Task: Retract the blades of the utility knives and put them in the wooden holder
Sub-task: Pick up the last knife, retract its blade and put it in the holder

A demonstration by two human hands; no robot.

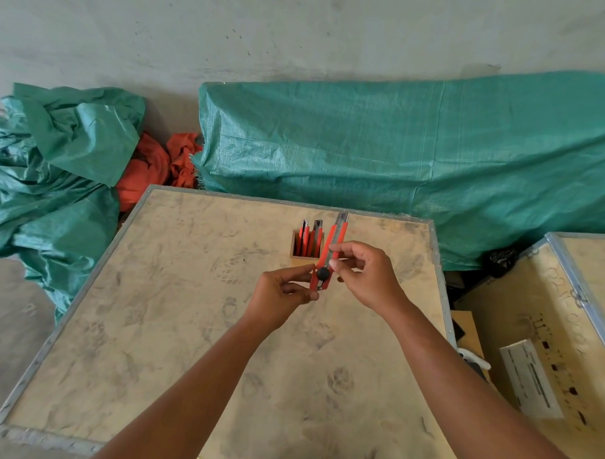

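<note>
A red utility knife (333,244) with a black wheel is held up over the crate top, tip pointing away from me. My left hand (282,296) pinches its rear end. My right hand (366,274) grips its middle with thumb and fingers near the black wheel. At the knife's tip the metal guide shows; how far the blade sticks out is unclear. Just behind the knife stands a small wooden holder (297,258) with two red knives (310,236) upright in it.
The work surface is a plywood crate lid (181,336) with a metal edge. Another crate (552,340) with a white label sits to the right. Green tarpaulin bundles (394,150) and orange cloth (155,165) lie behind on the concrete floor.
</note>
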